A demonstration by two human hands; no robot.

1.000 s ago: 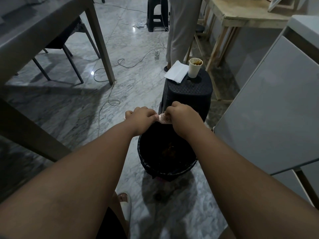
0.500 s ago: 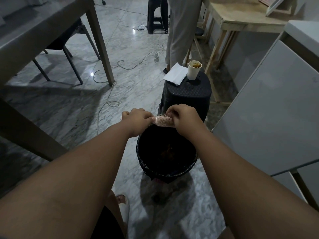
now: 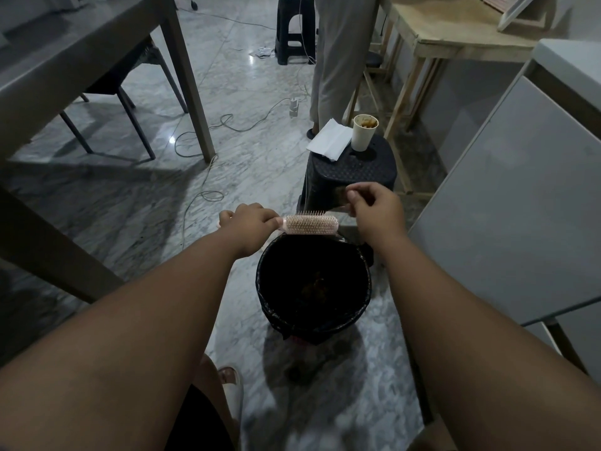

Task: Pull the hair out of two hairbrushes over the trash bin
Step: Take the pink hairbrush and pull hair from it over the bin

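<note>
Right hand has lifted off the pink plastic hairbrush, pinching dark hair; left hand grips its handle

Pale pink plastic hairbrush: horizontal, bristles facing up and away, handle gripped in left hand, head hanging just over the far rim of the bin. Small tuft of dark hair: pinched by right hand, above the brush tip. Round black trash bin: upright on the floor, bag-lined, brownish debris at the bottom.
</note>
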